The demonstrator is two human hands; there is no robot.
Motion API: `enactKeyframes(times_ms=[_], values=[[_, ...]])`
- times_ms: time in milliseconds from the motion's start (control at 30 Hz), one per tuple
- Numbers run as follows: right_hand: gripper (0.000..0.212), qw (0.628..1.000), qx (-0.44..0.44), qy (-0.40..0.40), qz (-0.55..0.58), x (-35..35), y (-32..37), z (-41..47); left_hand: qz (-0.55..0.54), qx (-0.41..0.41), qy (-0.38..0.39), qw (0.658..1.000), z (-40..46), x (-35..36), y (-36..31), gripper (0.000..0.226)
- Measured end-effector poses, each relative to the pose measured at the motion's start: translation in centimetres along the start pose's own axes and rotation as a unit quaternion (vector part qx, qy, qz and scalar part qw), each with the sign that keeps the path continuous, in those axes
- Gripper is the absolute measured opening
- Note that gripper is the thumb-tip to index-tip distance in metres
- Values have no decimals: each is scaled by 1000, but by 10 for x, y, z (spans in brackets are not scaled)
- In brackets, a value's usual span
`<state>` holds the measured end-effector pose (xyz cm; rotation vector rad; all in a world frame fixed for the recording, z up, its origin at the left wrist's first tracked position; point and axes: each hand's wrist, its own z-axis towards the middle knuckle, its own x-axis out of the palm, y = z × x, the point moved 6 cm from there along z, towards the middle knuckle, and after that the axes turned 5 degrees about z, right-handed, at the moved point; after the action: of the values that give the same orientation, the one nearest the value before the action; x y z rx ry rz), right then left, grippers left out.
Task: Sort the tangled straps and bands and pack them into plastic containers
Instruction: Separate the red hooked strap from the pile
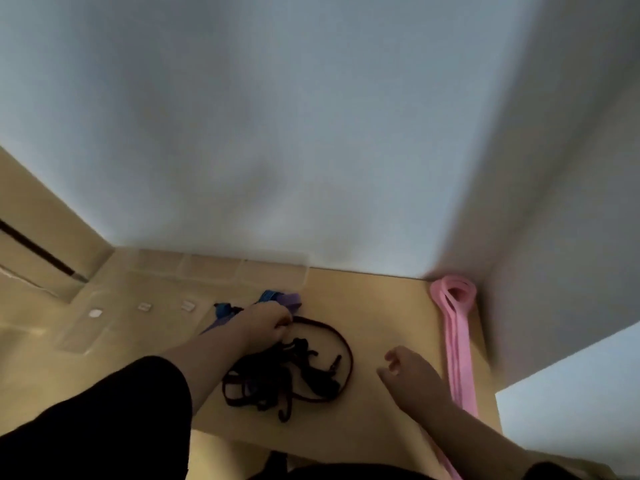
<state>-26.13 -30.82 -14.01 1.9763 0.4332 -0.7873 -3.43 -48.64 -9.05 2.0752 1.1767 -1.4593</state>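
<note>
**Straps still tangled, nothing packed**

Dark strap tangle [294, 372] sits lower centre on the table [381, 306]. Right hand [403, 370] loosely curled, empty. Left hand [266, 327] grips the tangle's far edge. Pink band [457, 337] right edge. Clear containers [221, 270] at back look empty.

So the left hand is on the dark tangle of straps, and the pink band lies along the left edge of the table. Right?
Not quite. The head view shows the pink band along the right edge of the table, by the wall. The left hand is indeed on the dark tangle of straps.
</note>
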Motion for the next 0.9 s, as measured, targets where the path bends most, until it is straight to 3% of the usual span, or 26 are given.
enactKeyframes(times_ms=[267,500,567,733,900], values=[[26,996,51,51,-49,64,32,32,-56,-55,-60,995,-70,30,66,40],[14,987,143,14,-74,88,33,35,-69,-27,-82,994,-79,59,94,46],[14,988,149,-27,-26,82,42,29,-55,-20,-83,995,-77,62,97,47],[2,957,56,-160,236,50,115,2,-91,-1,-83,992,-69,61,101,49],[8,921,-91,-182,331,3,219,-32,-169,30,-98,980,-66,36,92,63]])
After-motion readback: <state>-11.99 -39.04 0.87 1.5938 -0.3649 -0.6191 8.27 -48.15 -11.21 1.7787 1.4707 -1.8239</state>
